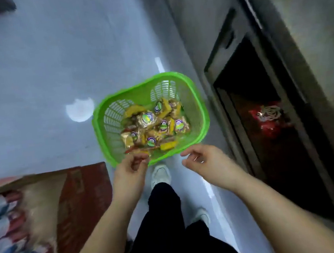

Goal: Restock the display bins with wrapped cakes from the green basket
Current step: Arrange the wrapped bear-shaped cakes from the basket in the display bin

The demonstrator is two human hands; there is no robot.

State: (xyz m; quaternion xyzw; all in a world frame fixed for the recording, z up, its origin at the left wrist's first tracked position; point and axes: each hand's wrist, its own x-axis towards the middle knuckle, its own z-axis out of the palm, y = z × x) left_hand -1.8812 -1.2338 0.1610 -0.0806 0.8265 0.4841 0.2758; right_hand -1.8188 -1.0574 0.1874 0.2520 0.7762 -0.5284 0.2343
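Note:
A green plastic basket (pixel 200 109) sits on the grey floor ahead of my feet. Several wrapped cakes (pixel 157 127) in clear yellow wrappers with round labels lie piled in its bottom. My left hand (pixel 131 169) hovers at the basket's near rim, fingers curled loosely, holding nothing. My right hand (pixel 202 160) hangs just right of the near rim, fingers apart and slightly bent, also with nothing in it. The whole view is blurred by motion.
A dark display shelf unit (pixel 264 96) runs along the right, with a red packet (pixel 269 117) on its low shelf. An open cardboard box (pixel 65 203) of packaged goods stands at the lower left. My legs and white shoes (pixel 160 174) are below the basket.

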